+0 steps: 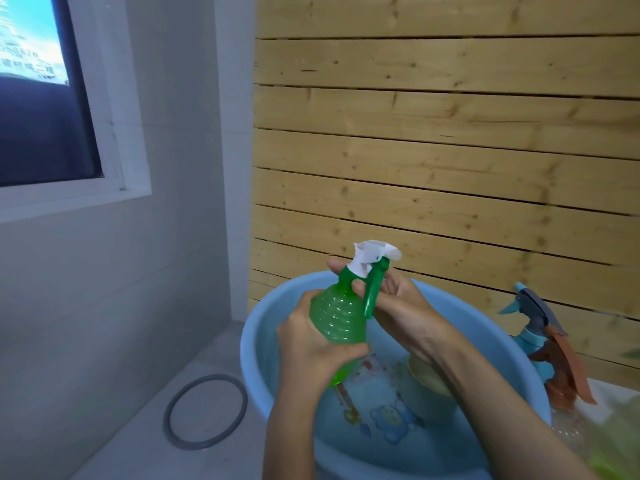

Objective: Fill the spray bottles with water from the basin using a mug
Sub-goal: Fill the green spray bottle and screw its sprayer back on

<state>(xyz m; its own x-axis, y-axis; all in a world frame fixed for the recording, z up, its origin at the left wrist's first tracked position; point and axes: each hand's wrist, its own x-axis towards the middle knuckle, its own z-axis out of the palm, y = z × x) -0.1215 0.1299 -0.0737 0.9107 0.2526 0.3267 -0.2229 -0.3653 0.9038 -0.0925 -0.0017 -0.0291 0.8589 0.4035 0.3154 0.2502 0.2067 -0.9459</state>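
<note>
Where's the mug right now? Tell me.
Head view, lower right of centre: the mug sits inside the blue basin, just under the right forearm.

The smooth grey floor (121,427) holds a big round light-blue plastic basin (250,341). A thin dark grey rubber ring (211,377) lies flat just left of it. A blue plastic spray bottle (530,344) and a brown plastic spray bottle (562,379) stand close on its right
</note>
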